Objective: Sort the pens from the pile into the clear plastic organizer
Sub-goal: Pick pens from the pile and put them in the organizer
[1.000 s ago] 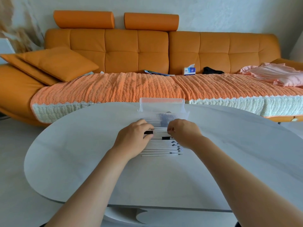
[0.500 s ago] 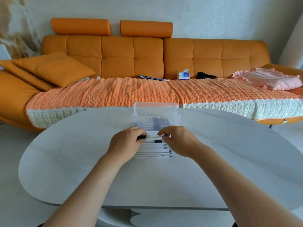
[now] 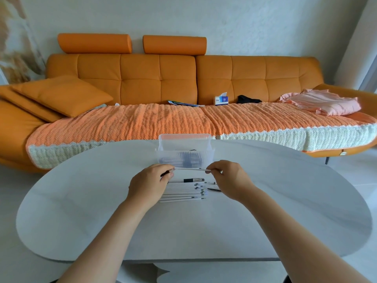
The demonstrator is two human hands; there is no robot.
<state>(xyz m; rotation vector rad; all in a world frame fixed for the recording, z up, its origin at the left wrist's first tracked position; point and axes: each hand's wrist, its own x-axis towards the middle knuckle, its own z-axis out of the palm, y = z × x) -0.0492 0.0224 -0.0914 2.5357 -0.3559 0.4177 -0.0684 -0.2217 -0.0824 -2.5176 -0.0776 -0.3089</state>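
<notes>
A person sits at a pale oval tabletop (image 3: 81, 211) with both bare forearms reaching forward. The left hand (image 3: 150, 183) and the right hand (image 3: 229, 178) hold one white pen (image 3: 191, 169) between them, level and crosswise, lifted just above the pile. The left hand's grip is closed on the pen's dark left end, thumb against curled fingers; the right hand's grip is pinched on the pen's right end with thumb and fingertips together.

The pile of pens (image 3: 183, 190) lies on the tabletop directly below and between the two hands: white barrels laid side by side, parallel, with small dark marks near their right ends. On the far edge of the pile lies a pen with a black grip section and a clear barrel (image 3: 193, 180). A thin dark piece (image 3: 214, 189) lies on the tabletop just right of the pile, beside the right hand; what it is cannot be told.

The clear plastic organizer (image 3: 184, 154) stands on the tabletop just beyond the held pen, ribbed and translucent, with a taller back wall and a lower front compartment. Dark shapes show through the front wall, too blurred to count.

Behind the tabletop is an orange sofa (image 3: 244, 78) with a knitted orange throw (image 3: 163, 123), an orange cushion (image 3: 61, 94) at the left, a tissue box (image 3: 221, 100) and folded pink cloth (image 3: 324, 104) at the right.
</notes>
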